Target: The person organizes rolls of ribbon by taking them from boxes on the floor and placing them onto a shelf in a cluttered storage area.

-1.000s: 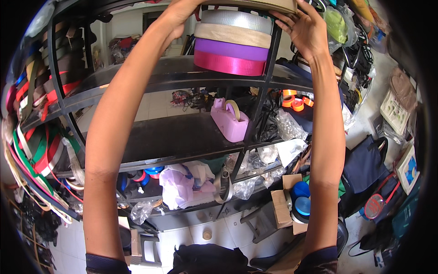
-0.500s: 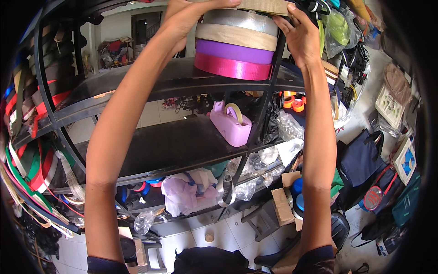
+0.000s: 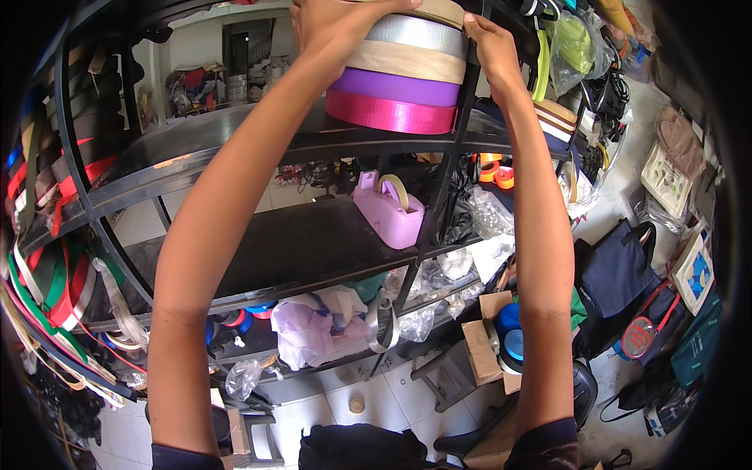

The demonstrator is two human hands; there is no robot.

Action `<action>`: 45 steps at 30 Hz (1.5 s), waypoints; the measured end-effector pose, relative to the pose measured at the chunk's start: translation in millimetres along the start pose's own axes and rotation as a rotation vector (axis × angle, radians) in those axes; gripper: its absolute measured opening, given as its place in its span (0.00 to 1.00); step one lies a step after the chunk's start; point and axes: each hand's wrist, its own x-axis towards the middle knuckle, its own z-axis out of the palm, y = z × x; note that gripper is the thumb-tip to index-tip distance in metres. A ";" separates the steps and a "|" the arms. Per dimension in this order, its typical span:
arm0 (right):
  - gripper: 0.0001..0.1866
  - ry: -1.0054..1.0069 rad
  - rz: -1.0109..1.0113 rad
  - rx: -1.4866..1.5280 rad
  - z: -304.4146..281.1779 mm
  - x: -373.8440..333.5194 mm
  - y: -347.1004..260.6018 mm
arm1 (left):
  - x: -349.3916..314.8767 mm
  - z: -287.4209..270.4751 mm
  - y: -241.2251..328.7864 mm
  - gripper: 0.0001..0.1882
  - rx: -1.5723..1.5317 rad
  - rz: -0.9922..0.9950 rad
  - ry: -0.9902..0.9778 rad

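A stack of wide strap rolls stands on the black upper shelf [image 3: 219, 137]. From the bottom up come a shiny pink roll [image 3: 392, 114], a purple roll [image 3: 403, 84], a beige roll [image 3: 407, 61] and a silver-grey roll [image 3: 415, 34]. On top is a tan strap roll [image 3: 440, 11], partly cut off by the upper picture edge. My left hand [image 3: 333, 31] holds its left side, thumb stretched along the top. My right hand [image 3: 493, 48] grips its right edge with thumb and fingertips. The far-side fingers of my left hand are hidden.
A lilac tape dispenser [image 3: 390, 215] sits on the shelf below, beside a black upright. Crumpled plastic [image 3: 321, 321] lies lower down. Colourful straps [image 3: 66, 290] hang at the left. Bags [image 3: 623, 254] and an open carton [image 3: 482, 348] are at the right.
My right hand has moved left, its fingers drawn closer together at the tan roll's edge. My left hand has shifted right and down. The whole view has shifted slightly.
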 end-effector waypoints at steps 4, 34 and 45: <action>0.18 0.207 -0.232 -0.336 2.7 -6.7 -13.5 | -9.5 28.8 6.4 0.55 0.471 0.032 0.418; 0.17 -0.063 -0.924 -0.638 47.1 -19.5 -98.7 | -5.7 -27.9 -10.7 0.10 0.322 0.518 0.160; 0.18 -0.142 -0.813 -0.662 46.7 -6.9 -107.3 | 15.1 -15.8 -5.7 0.10 0.490 0.659 0.343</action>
